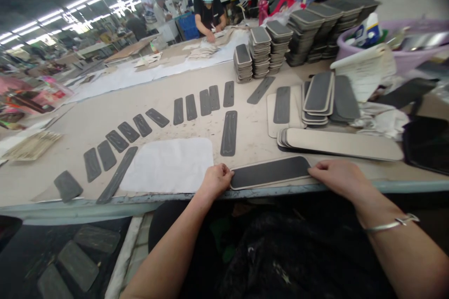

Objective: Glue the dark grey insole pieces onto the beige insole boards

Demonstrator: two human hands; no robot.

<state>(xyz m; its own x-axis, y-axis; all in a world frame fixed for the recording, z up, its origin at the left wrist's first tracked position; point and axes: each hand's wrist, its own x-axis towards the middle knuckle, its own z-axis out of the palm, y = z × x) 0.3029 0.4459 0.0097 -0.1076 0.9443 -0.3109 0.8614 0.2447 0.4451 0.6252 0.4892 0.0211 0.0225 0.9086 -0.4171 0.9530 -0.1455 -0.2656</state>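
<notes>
My left hand (218,180) pinches the left end of a long flat panel (270,172), dark grey with a pale border and rounded corners. At its other end, my right hand (338,178) grips the edge between thumb and fingers. The panel lies at the table's front edge. Just left of it is a white rounded sheet (168,166). Behind the panel lies a dark strip (229,133) with shiny streaks. A pile of long beige panels (343,144) sits beyond my right hand.
Several dark pieces (117,140) lie in a curved row across the table (157,93). Tall stacks of panels (260,51) stand at the back, near a purple basin (403,51) of supplies. A masked person (209,11) works across the table. More dark pieces (77,264) lie at lower left.
</notes>
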